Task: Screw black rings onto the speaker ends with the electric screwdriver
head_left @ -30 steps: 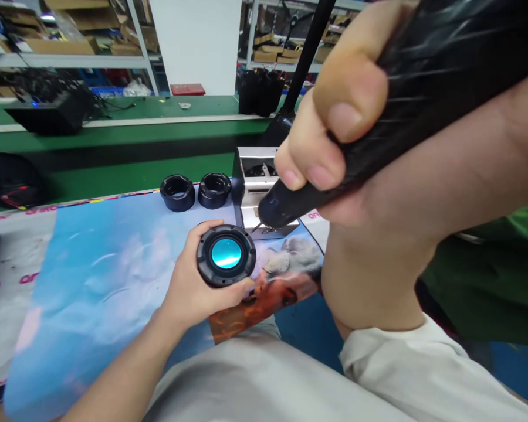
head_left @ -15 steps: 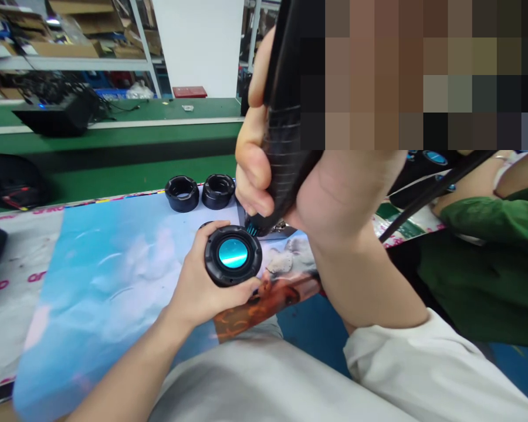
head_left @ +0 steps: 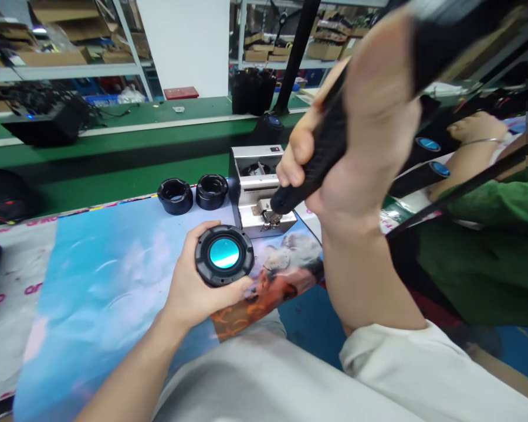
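My left hand [head_left: 191, 290] grips a round black speaker part [head_left: 202, 258] with a shiny blue centre, thumb below and fingers round its far side. The blue face is tilted up towards me above the mat. My right hand [head_left: 365, 140] is wrapped round a black electric screwdriver [head_left: 308, 176], which slants down to the left. Its nose is at the front of a silver screw feeder [head_left: 257, 196], over the small metal pick-up block. Whether a screw sits on the tip cannot be made out.
Two black rings [head_left: 175, 196] [head_left: 212, 191] stand at the far edge of the printed mat [head_left: 105, 264]. Behind is a green bench [head_left: 141, 140] with a black box [head_left: 48, 120] and cables. At right, a co-worker's green sleeve [head_left: 497, 193] is near black cylinders with blue ends [head_left: 429, 144].
The screwdriver has moved from beside the speaker part's rim to the screw feeder, away to the right. My left hand still holds the part, and the view has shifted slightly.
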